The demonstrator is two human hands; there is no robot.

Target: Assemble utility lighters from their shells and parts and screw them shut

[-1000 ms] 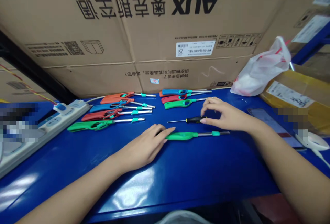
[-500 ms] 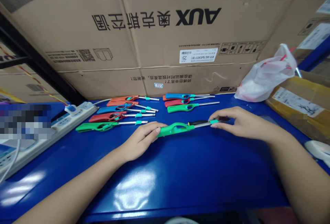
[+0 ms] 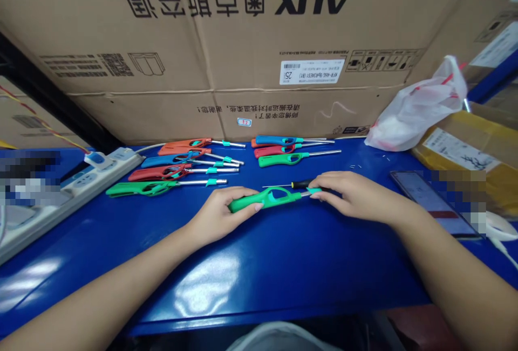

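Hands, both closed, shared one green utility lighter (image 3: 265,199) that was held between them, and whether it touched the tabletop (image 3: 263,265) underneath could not be told. The left hand (image 3: 220,210) was wrapped around the butt of the handle with its thumb along the near side, while the right hand (image 3: 346,193) had thumb and fingers drawn into a narrow pinch at the teal band (image 3: 313,190) on the metal rod, hiding the tip. A black-handled screwdriver (image 3: 301,184) lay just beyond the right fingertips, its shaft toward the left. Farther off past the left hand was a row with teal bands on its rods, including a green-handled lighter (image 3: 135,188) and a red-handled lighter (image 3: 162,172); past the gap between the hands lay a second cluster, where a green-barreled lighter (image 3: 269,161) showed a bare rod. A smartphone (image 3: 435,202) rested to the right of the right hand. The screwdriver looked the likeliest trouble: its handle sat so near the right fingers that an outward flick could have set it rolling. The smooth rod might have let the pinch slip under a hard pull, jerking that hand toward the smartphone. A stray squeeze from the left hand near the trigger opening might also have sparked the lighter, with the rod aimed at the right fingers.
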